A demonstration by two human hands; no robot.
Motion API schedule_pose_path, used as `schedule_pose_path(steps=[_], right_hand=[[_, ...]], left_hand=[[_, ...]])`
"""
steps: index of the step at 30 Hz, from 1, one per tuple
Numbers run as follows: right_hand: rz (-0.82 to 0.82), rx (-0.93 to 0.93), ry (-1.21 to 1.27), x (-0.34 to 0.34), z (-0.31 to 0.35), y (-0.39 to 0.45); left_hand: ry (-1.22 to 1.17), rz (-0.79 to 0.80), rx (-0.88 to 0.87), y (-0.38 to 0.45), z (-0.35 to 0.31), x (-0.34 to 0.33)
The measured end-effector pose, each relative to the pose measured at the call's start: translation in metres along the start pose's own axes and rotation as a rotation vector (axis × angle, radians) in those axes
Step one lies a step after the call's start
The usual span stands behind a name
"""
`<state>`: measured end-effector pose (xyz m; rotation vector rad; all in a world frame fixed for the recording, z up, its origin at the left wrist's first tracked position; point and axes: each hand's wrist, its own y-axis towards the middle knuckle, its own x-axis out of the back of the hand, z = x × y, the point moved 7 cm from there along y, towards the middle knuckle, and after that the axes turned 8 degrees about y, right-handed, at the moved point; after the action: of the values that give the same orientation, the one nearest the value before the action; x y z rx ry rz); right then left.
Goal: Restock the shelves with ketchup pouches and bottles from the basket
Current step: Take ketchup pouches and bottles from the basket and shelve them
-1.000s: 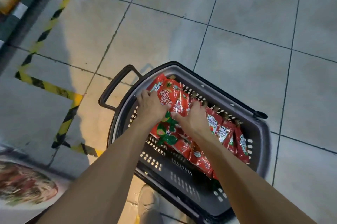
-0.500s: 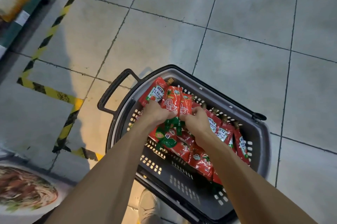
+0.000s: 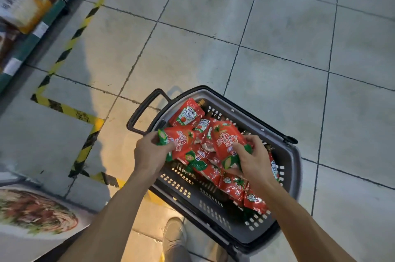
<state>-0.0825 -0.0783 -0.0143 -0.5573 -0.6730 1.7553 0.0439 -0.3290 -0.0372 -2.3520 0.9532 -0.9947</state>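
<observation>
A grey shopping basket stands on the tiled floor, filled with several red ketchup pouches. My left hand grips a red and green ketchup pouch by its green end, above the basket's left rim. My right hand grips another red ketchup pouch at its lower green end, over the basket's middle. A Heinz spouted pouch lies at the basket's far corner. More pouches lie heaped beneath my right forearm.
A store shelf with boxed goods runs along the upper left. Yellow and black floor tape marks the floor beside it. A printed food display sits at the lower left. My shoe stands by the basket's near side.
Both hands have lifted out of the heap and drawn apart, each raising a pouch. The view has tilted so the shelf shows more at the upper left.
</observation>
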Motion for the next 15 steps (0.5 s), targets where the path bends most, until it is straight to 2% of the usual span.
schedule_pose_path(steps=[8,15], right_hand=[[0.054,-0.024,0.101,-0.004,0.077,-0.153],[0.291,0.018,0.062,-0.041,0.168,-0.298]], left_hand=[[-0.399,-0.080,0.108,-0.137,-0.022,0.115],[-0.830,-0.018,0.011,-0.283,-0.092,0.217]])
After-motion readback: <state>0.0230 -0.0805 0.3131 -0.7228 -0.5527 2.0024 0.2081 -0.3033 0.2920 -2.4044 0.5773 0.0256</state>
